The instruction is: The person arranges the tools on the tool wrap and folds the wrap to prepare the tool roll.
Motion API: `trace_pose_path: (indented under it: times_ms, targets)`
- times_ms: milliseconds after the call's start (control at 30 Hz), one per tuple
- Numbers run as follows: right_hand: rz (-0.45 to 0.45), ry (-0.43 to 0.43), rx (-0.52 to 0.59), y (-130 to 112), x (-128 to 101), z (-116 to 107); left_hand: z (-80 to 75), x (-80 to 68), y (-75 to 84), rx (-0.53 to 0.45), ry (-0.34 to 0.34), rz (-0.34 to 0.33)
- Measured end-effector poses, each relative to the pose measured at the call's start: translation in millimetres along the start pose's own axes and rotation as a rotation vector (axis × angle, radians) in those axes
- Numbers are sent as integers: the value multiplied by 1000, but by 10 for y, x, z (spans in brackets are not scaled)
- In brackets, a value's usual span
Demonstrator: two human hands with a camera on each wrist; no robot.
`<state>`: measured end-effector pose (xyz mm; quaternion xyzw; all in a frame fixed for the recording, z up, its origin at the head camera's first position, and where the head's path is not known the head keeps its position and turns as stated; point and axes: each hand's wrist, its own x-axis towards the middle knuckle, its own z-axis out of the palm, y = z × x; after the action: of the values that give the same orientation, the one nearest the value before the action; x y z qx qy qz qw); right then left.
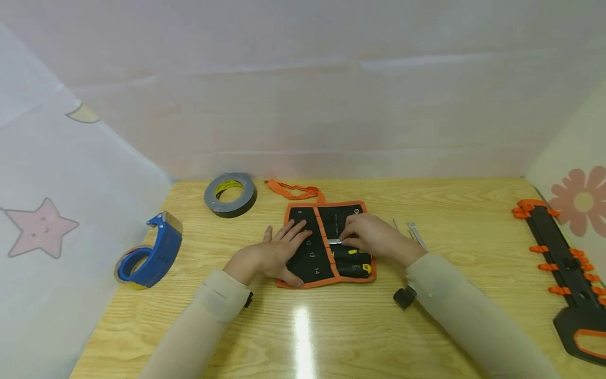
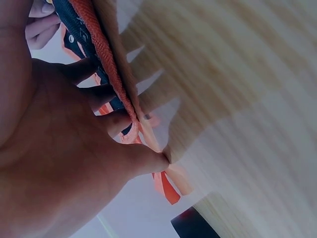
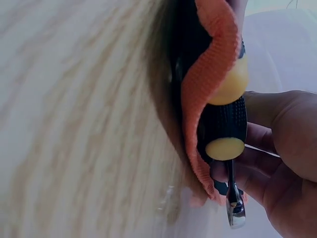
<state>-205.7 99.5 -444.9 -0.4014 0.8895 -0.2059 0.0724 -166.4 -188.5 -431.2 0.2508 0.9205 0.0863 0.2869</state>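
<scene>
Two hands on a wooden table: left hand flat on tool pouch, right hand pinching wrench.

Head view bright, even, soft light from above; white glare streak on table at 6 o'clock. Wide-angle bending toward edges. Wrist views dim, close, blurred; wood grain smeared, soft finger shadows at 12 o'clock.

**Count of things on the desk**

One black tool pouch with orange trim. Two tape items: one grey tape roll and one blue tape dispenser. Two loose metal wrenches right of the pouch. One black-and-orange saw at the right edge. Two hands: left hand, right hand.
</scene>
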Motion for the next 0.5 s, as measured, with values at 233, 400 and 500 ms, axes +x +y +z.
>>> trace_pose_path:
  times_ms: [233,400,500]
  targets:
    - [24,-13,-33,-46,48,-1,1,-1,5,-4,2,-5]
    - [3,-34,-44,-81,98,11,0,-3,8,-6,0,-7]
    - [1,-41,-38,-84,124,18,1,-1,6,-1,2,-8]
